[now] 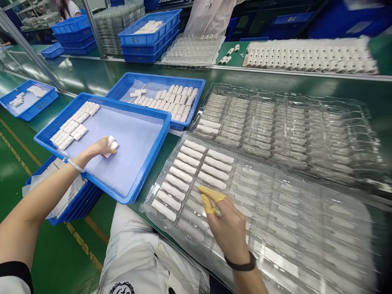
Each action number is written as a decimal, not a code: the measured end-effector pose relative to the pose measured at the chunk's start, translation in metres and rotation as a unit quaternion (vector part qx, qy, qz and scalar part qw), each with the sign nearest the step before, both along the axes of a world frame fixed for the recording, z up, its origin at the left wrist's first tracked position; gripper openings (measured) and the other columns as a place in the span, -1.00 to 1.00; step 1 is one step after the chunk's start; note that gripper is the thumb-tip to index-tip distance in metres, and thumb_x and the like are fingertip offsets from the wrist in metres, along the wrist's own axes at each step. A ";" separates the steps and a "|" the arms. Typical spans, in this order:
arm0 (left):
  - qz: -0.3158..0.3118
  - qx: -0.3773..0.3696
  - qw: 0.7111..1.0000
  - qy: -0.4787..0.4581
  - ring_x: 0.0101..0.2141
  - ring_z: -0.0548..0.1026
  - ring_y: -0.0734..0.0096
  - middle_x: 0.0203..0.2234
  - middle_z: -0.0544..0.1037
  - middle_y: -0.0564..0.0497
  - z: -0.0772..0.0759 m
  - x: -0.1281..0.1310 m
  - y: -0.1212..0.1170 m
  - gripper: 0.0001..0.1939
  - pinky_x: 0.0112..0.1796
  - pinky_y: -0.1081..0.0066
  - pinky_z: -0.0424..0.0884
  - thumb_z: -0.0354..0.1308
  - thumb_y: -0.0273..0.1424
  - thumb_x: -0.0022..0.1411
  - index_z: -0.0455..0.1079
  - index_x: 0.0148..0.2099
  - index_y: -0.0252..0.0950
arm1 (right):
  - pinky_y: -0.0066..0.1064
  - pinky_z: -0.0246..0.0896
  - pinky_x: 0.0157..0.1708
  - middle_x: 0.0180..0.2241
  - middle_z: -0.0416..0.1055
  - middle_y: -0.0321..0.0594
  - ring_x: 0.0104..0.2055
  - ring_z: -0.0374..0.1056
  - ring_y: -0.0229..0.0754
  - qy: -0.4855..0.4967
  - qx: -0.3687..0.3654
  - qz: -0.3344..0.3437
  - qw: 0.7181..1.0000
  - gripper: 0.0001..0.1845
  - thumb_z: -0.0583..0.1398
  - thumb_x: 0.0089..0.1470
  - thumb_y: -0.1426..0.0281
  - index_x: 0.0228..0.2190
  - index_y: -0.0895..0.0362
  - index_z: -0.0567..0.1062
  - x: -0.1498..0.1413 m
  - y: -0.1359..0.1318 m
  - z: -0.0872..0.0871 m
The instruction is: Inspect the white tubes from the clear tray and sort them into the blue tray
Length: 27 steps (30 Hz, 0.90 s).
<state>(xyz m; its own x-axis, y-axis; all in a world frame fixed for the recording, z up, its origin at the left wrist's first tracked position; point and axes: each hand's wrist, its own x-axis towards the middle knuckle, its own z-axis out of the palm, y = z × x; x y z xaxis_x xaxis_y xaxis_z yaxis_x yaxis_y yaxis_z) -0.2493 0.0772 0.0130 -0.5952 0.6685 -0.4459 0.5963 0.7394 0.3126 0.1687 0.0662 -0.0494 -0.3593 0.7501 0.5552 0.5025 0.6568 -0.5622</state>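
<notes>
My left hand (102, 148) reaches into a blue tray (137, 190) with a pale liner and has its fingers closed around a small group of white, rounded oblong pieces (114, 145). Yellow covers sit on its fingertips. Over a clear plastic blister tray (263, 241) is my right hand (228, 220), its thumb and fingers slightly apart in yellow finger covers, with nothing visible between them. It hovers by the slots just below three white pieces (216, 168) in the second column. Several more white pieces (176, 188) fill the left column. Other pieces (72, 128) lie grouped at the blue tray's left side.
Behind stands another blue tray (122, 83) of white pieces, beside a stack of clear trays (294, 126). A shelf carries blue bins (147, 41) and a block of white pieces with dark holes (309, 57). Stacked crates (76, 204) stand low at left. A person (72, 9) is far back.
</notes>
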 end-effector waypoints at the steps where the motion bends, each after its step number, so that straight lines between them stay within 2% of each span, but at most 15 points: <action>1: 0.004 0.009 1.000 -0.003 -0.16 0.52 0.04 -0.27 0.55 -0.15 0.000 0.006 0.000 -0.40 -0.34 0.37 0.39 0.45 -0.32 -0.26 0.28 -0.16 -0.32 | -0.21 0.43 -0.24 -0.28 0.61 -0.16 -0.26 0.52 -0.08 0.022 -0.018 0.015 0.999 -0.79 0.14 0.22 0.44 -0.16 0.04 0.55 -0.008 -0.003 0.003; 4: 0.007 0.043 0.998 -0.053 -0.23 0.53 0.13 -0.30 0.52 -0.11 0.008 0.031 -0.005 -0.47 -0.36 0.37 0.40 0.39 -0.33 -0.15 0.27 -0.13 -0.34 | -0.21 0.45 -0.20 -0.26 0.61 -0.17 -0.22 0.53 -0.09 0.082 -0.090 0.065 0.990 -0.80 0.16 0.20 0.43 -0.18 0.05 0.55 -0.030 -0.015 0.013; 7: -0.022 0.090 0.984 -0.153 -0.34 0.52 0.34 -0.32 0.51 -0.04 0.025 0.071 -0.021 -0.55 -0.34 0.39 0.43 0.29 -0.24 0.02 0.27 -0.10 -0.33 | -0.22 0.48 -0.20 -0.25 0.60 -0.16 -0.25 0.53 -0.12 0.148 -0.235 0.106 0.955 -0.77 0.14 0.22 0.34 -0.12 0.07 0.52 -0.050 -0.028 0.023; 8: -0.037 0.110 0.973 -0.201 -0.38 0.51 0.40 -0.33 0.51 -0.01 0.031 0.087 -0.029 -0.56 -0.33 0.39 0.45 0.28 -0.19 0.04 0.28 -0.10 -0.32 | -0.24 0.49 -0.24 -0.25 0.60 -0.15 -0.29 0.53 -0.14 0.179 -0.291 0.119 0.932 -0.73 0.13 0.24 0.29 -0.08 0.09 0.50 -0.056 -0.032 0.027; 10: -0.049 0.179 0.910 -0.370 -0.43 0.49 0.41 -0.34 0.50 -0.02 0.037 0.123 -0.047 -0.48 -0.35 0.36 0.46 0.34 -0.18 -0.01 0.28 -0.08 -0.33 | -0.30 0.48 -0.34 -0.26 0.57 -0.16 -0.38 0.49 -0.21 0.244 -0.383 0.152 0.878 -0.63 0.10 0.25 0.19 -0.02 0.11 0.44 -0.067 -0.038 0.033; 12: -0.076 0.217 0.876 -0.425 -0.38 0.51 0.36 -0.31 0.52 -0.06 0.037 0.157 -0.066 -0.49 -0.36 0.36 0.47 0.33 -0.16 0.05 0.29 -0.05 -0.32 | -0.36 0.44 -0.44 -0.34 0.53 -0.21 -0.46 0.44 -0.25 0.284 -0.432 0.180 0.837 -0.58 0.08 0.25 0.12 -0.02 0.13 0.41 -0.074 -0.042 0.039; 13: -0.095 0.240 0.870 -0.421 -0.31 0.53 0.31 -0.25 0.53 -0.10 0.034 0.172 -0.074 -0.52 -0.30 0.33 0.48 0.29 -0.16 0.11 0.30 -0.02 -0.32 | -0.37 0.42 -0.47 -0.38 0.50 -0.24 -0.48 0.41 -0.26 0.292 -0.437 0.184 0.831 -0.59 0.10 0.23 0.10 -0.05 0.13 0.42 -0.076 -0.044 0.041; 14: -0.111 0.276 0.870 -0.393 -0.22 0.53 0.27 -0.18 0.53 -0.13 0.030 0.184 -0.082 -0.55 -0.22 0.30 0.49 0.23 -0.16 0.19 0.30 0.03 -0.30 | -0.38 0.40 -0.47 -0.42 0.47 -0.26 -0.48 0.39 -0.26 0.291 -0.429 0.176 0.837 -0.61 0.13 0.21 0.10 -0.10 0.13 0.43 -0.076 -0.045 0.042; 16: -0.153 0.351 0.866 -0.323 -0.06 0.48 0.25 -0.05 0.49 -0.16 0.019 0.203 -0.093 -0.62 -0.04 0.25 0.43 0.09 -0.22 0.33 0.28 0.12 -0.27 | -0.38 0.39 -0.46 -0.39 0.47 -0.25 -0.46 0.36 -0.25 0.273 -0.374 0.134 0.876 -0.69 0.20 0.16 0.16 -0.17 0.11 0.45 -0.071 -0.047 0.044; 18: -0.199 0.399 0.853 -0.271 0.00 0.46 0.24 -0.01 0.47 -0.16 0.007 0.213 -0.100 -0.66 0.03 0.22 0.39 0.01 -0.29 0.38 0.28 0.14 -0.24 | -0.38 0.39 -0.45 -0.29 0.49 -0.22 -0.44 0.35 -0.26 0.235 -0.283 0.087 0.926 -0.78 0.23 0.15 0.29 -0.16 0.08 0.45 -0.061 -0.050 0.043; 20: -0.237 0.425 0.840 -0.240 0.00 0.47 0.21 -0.03 0.50 -0.16 -0.001 0.218 -0.103 -0.69 0.03 0.21 0.39 0.03 -0.33 0.37 0.32 0.12 -0.24 | -0.35 0.42 -0.37 -0.20 0.51 -0.19 -0.35 0.41 -0.22 0.187 -0.192 0.059 0.962 -0.76 0.21 0.16 0.41 -0.10 0.04 0.44 -0.051 -0.052 0.041; 22: -0.259 0.446 0.830 -0.214 0.02 0.47 0.19 -0.03 0.52 -0.16 -0.006 0.220 -0.104 -0.69 0.04 0.19 0.39 0.08 -0.35 0.35 0.35 0.12 -0.23 | -0.27 0.46 -0.20 -0.13 0.51 -0.15 -0.17 0.47 -0.13 0.150 -0.126 0.043 0.980 -0.67 0.20 0.17 0.47 -0.03 0.02 0.42 -0.042 -0.055 0.038; 24: -0.273 0.458 0.823 -0.197 0.02 0.47 0.19 -0.02 0.53 -0.16 -0.008 0.222 -0.104 -0.67 0.06 0.17 0.40 0.11 -0.37 0.33 0.36 0.13 -0.22 | -0.19 0.45 -0.07 -0.08 0.51 -0.12 -0.03 0.47 -0.06 0.131 -0.093 0.032 0.986 -0.60 0.21 0.16 0.48 0.04 0.00 0.39 -0.037 -0.057 0.036; 27: -0.281 0.462 0.819 -0.190 0.01 0.48 0.22 -0.01 0.53 -0.14 -0.008 0.224 -0.105 -0.65 0.05 0.18 0.42 0.12 -0.40 0.33 0.35 0.15 -0.21 | -0.18 0.47 -0.05 -0.06 0.52 -0.12 -0.01 0.47 -0.05 0.123 -0.079 0.017 0.989 -0.55 0.22 0.16 0.49 0.08 -0.01 0.38 -0.036 -0.059 0.034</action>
<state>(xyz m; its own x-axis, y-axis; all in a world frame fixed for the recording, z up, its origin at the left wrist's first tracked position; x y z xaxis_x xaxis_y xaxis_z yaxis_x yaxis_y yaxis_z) -0.0257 -0.0274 0.0050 -0.0135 0.9461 0.3237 0.4918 -0.2756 0.8259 0.1327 0.0070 -0.0156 -0.2532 0.8243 0.5063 0.3170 0.5652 -0.7617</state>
